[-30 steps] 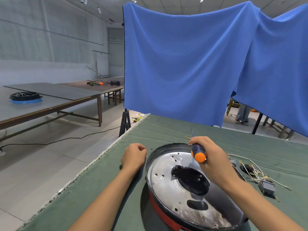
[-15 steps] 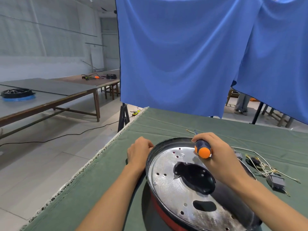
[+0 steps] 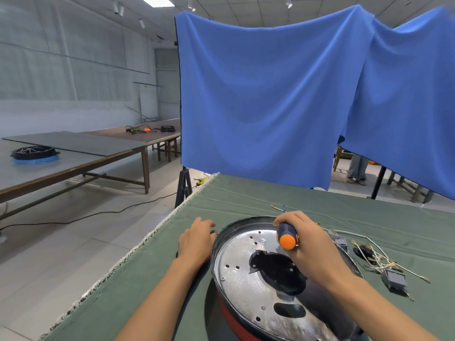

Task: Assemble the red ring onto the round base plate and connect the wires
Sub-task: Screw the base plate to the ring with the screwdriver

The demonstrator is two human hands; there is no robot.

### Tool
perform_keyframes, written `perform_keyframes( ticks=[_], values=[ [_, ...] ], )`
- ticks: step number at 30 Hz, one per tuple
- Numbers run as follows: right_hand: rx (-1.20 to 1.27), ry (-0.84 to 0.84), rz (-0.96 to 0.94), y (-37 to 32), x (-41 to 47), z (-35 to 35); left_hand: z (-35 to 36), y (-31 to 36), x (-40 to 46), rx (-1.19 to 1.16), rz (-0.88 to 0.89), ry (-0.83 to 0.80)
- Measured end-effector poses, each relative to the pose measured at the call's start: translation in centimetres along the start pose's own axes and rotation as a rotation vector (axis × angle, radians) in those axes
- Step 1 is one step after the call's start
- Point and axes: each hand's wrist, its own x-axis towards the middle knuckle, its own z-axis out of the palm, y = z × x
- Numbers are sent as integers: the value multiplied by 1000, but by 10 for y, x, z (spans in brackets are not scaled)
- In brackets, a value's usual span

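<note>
The round metal base plate (image 3: 248, 286) lies on the green cloth with a dark rim, holes and a black central opening. A red ring (image 3: 230, 319) shows beneath its near left edge. My right hand (image 3: 310, 252) grips a screwdriver (image 3: 286, 238) with a blue and orange handle over the plate's far side; its tip is hidden. My left hand (image 3: 197, 239) rests against the plate's left rim, fingers curled at the edge. Loose wires (image 3: 379, 260) with small grey switches lie to the right of the plate.
The green-covered table (image 3: 147, 291) has its left edge close to my left arm, with floor beyond. A blue curtain (image 3: 270, 99) hangs behind the table. Long tables stand far left. A person's legs (image 3: 355, 168) show behind the curtain at right.
The camera view has shifted, tilting down then back up. My left hand has moved right onto the plate's rim. My right hand keeps the screwdriver over the far side of the plate.
</note>
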Motion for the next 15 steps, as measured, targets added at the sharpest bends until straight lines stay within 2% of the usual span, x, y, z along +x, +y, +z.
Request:
perform_keyframes(
  ticks=[10,15],
  values=[
    [9,-2,-6,1,2,0,-2,3,0,-38,-22,69],
    [20,11,-12,0,2,0,-2,-1,2,8,43,93]
  ],
)
